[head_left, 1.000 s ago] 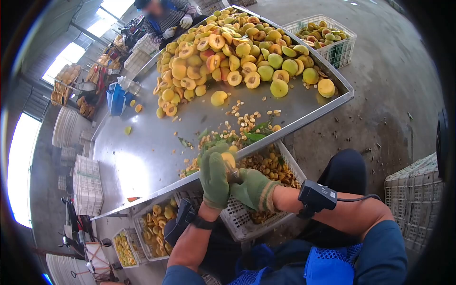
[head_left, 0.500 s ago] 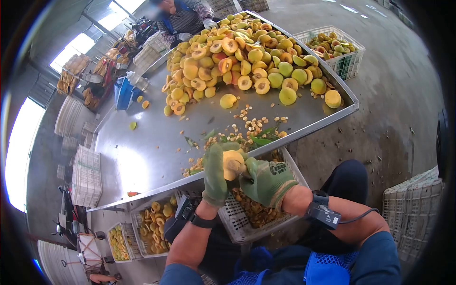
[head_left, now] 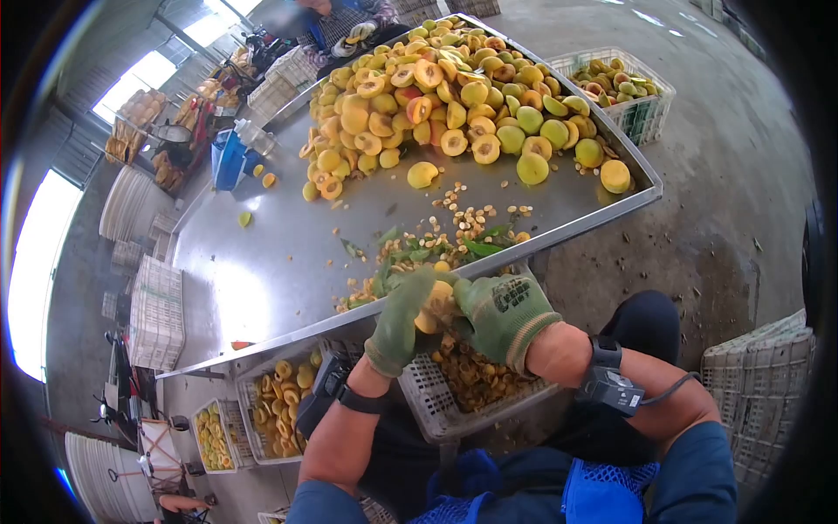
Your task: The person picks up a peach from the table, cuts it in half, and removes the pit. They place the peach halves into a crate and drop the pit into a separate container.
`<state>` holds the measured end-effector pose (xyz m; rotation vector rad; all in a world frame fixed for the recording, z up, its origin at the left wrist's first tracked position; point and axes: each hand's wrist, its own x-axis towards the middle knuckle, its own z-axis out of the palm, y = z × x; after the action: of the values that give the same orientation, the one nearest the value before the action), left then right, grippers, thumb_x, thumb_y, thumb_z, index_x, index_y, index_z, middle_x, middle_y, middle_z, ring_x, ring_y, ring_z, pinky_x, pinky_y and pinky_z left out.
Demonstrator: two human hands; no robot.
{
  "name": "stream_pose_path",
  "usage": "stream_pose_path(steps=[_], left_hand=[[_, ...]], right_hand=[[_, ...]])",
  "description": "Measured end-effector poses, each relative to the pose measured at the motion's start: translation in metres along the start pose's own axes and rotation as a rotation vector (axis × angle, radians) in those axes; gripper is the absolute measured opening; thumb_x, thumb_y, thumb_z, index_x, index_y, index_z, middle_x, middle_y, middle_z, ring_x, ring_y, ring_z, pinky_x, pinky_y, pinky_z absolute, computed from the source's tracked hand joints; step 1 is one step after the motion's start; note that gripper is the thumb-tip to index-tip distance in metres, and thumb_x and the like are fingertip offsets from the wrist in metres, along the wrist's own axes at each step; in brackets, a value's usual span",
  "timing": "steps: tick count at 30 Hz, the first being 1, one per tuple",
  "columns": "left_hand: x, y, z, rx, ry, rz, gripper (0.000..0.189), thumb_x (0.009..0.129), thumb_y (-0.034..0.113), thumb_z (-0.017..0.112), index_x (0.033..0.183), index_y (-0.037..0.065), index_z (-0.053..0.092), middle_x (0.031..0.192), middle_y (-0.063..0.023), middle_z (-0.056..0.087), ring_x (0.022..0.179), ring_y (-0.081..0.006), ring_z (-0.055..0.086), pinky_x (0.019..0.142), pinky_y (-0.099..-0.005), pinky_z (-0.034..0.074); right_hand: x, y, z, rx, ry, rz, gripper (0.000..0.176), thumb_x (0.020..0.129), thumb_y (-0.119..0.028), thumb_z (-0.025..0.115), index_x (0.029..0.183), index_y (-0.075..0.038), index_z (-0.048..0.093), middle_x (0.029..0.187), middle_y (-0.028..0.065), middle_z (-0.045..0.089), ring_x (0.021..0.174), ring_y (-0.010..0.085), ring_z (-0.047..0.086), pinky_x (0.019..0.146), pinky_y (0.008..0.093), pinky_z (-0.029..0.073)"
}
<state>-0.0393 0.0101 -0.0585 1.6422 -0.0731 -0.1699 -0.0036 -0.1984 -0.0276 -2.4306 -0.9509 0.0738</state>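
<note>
**Two-handed support of fruit at the tabletop's near edge**

Left: crates of cut fruit [head_left: 281, 403] stand below the near edge. The left hand [head_left: 401, 321], gloved, is curled partly closed around a yellow fruit [head_left: 436, 306]. Steady support from the palm should limit rolling; excess pressure could bruise the flesh.

Centre: the fruit sits between both gloves, just outside the near edge of the tabletop [head_left: 305, 253] and above a white crate [head_left: 425, 397] of cut pieces. Working over this crate should let loose bits drop clear of the tabletop. Pale kernels [head_left: 471, 218] and leaves lie inside the near edge.

Right: the right hand [head_left: 511, 313], gloved, meets the fruit's right side with fingers bent. Its exact opening, and whether it holds a tool, cannot be told. Small, controlled wrist motion, with the left fingertips clear of its path, should suit this grip.
</note>
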Motion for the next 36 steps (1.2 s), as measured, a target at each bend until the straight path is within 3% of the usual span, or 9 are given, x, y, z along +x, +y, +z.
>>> stream_pose_path(steps=[3, 7, 9, 12, 18, 20, 23, 29, 36], left_hand=[[-0.003, 0.001, -0.001, 0.098, -0.014, -0.041, 0.045, 0.096, 0.023, 0.067, 0.134, 0.001, 0.058, 0.123, -0.0125, 0.068, 0.108, -0.0263, 0.068, 0.092, -0.0373, 0.055], [0.007, 0.002, 0.004, 0.390, -0.089, 0.465, 0.055, 0.081, 0.006, 0.076, 0.133, 0.001, 0.058, 0.125, -0.0160, 0.068, 0.110, -0.0328, 0.067, 0.097, -0.0433, 0.052], [0.012, -0.004, 0.008, 0.460, -0.050, 0.532, 0.045, 0.088, 0.013, 0.068, 0.130, 0.000, 0.060, 0.121, -0.0146, 0.067, 0.108, -0.0292, 0.065, 0.096, -0.0412, 0.052], [0.006, 0.003, 0.023, 0.391, 0.049, 0.305, 0.038, 0.107, 0.029, 0.048, 0.125, 0.000, 0.063, 0.114, -0.0095, 0.066, 0.102, -0.0183, 0.063, 0.091, -0.0336, 0.052], [0.006, 0.008, 0.034, 0.291, 0.165, 0.095, 0.031, 0.099, 0.015, 0.061, 0.124, -0.001, 0.064, 0.121, -0.0156, 0.068, 0.104, -0.0294, 0.067, 0.096, -0.0401, 0.051], [0.007, 0.009, 0.041, 0.000, 0.249, -0.026, 0.032, 0.106, 0.021, 0.051, 0.124, -0.002, 0.065, 0.118, -0.0132, 0.069, 0.104, -0.0233, 0.066, 0.095, -0.0375, 0.052], [0.011, 0.001, 0.036, 0.164, 0.252, 0.039, 0.040, 0.109, 0.029, 0.044, 0.123, -0.002, 0.066, 0.115, -0.0099, 0.069, 0.102, -0.0164, 0.065, 0.093, -0.0341, 0.053], [0.016, 0.009, 0.032, 0.063, 0.200, -0.033, 0.033, 0.106, 0.024, 0.047, 0.121, 0.002, 0.066, 0.107, -0.0054, 0.066, 0.096, -0.0137, 0.062, 0.085, -0.0295, 0.051], [0.015, 0.003, 0.031, 0.168, 0.253, -0.033, 0.033, 0.107, 0.024, 0.050, 0.123, -0.001, 0.066, 0.114, -0.0080, 0.069, 0.101, -0.0156, 0.063, 0.091, -0.0320, 0.051]], right_hand=[[-0.001, 0.005, 0.003, -0.003, -0.053, 0.028, 0.025, 0.091, -0.025, 0.066, 0.108, -0.007, 0.067, 0.098, 0.0153, 0.075, 0.089, 0.0334, 0.074, 0.077, 0.0469, 0.055], [-0.002, 0.005, -0.001, 0.042, -0.162, 0.090, 0.030, 0.092, -0.027, 0.063, 0.111, -0.004, 0.064, 0.094, 0.0181, 0.074, 0.088, 0.0363, 0.073, 0.076, 0.0481, 0.055], [-0.003, 0.003, -0.004, 0.055, -0.213, 0.134, 0.031, 0.093, -0.027, 0.063, 0.113, -0.003, 0.062, 0.095, 0.0188, 0.074, 0.089, 0.0370, 0.073, 0.077, 0.0480, 0.055], [-0.004, 0.001, -0.003, 0.086, -0.285, 0.200, 0.034, 0.094, -0.028, 0.062, 0.117, -0.003, 0.061, 0.099, 0.0191, 0.075, 0.093, 0.0369, 0.073, 0.080, 0.0476, 0.056], [0.000, 0.005, 0.000, 0.223, -0.374, 0.267, 0.039, 0.095, -0.035, 0.060, 0.117, -0.003, 0.061, 0.101, 0.0236, 0.073, 0.096, 0.0413, 0.071, 0.084, 0.0500, 0.054], [0.001, 0.006, 0.002, 0.259, -0.385, 0.271, 0.040, 0.095, -0.035, 0.060, 0.118, -0.003, 0.061, 0.103, 0.0241, 0.073, 0.098, 0.0413, 0.070, 0.085, 0.0499, 0.054], [0.001, 0.007, 0.010, 0.271, -0.345, 0.274, 0.036, 0.095, -0.033, 0.061, 0.116, -0.004, 0.061, 0.102, 0.0222, 0.073, 0.096, 0.0408, 0.071, 0.084, 0.0496, 0.054], [0.006, 0.012, 0.006, 0.041, -0.255, 0.162, 0.031, 0.095, -0.024, 0.059, 0.119, -0.005, 0.061, 0.100, 0.0162, 0.076, 0.093, 0.0351, 0.074, 0.080, 0.0482, 0.056], [0.012, 0.013, 0.004, 0.106, -0.340, 0.174, 0.030, 0.093, -0.025, 0.062, 0.114, -0.003, 0.060, 0.097, 0.0202, 0.074, 0.091, 0.0391, 0.072, 0.079, 0.0491, 0.054]])
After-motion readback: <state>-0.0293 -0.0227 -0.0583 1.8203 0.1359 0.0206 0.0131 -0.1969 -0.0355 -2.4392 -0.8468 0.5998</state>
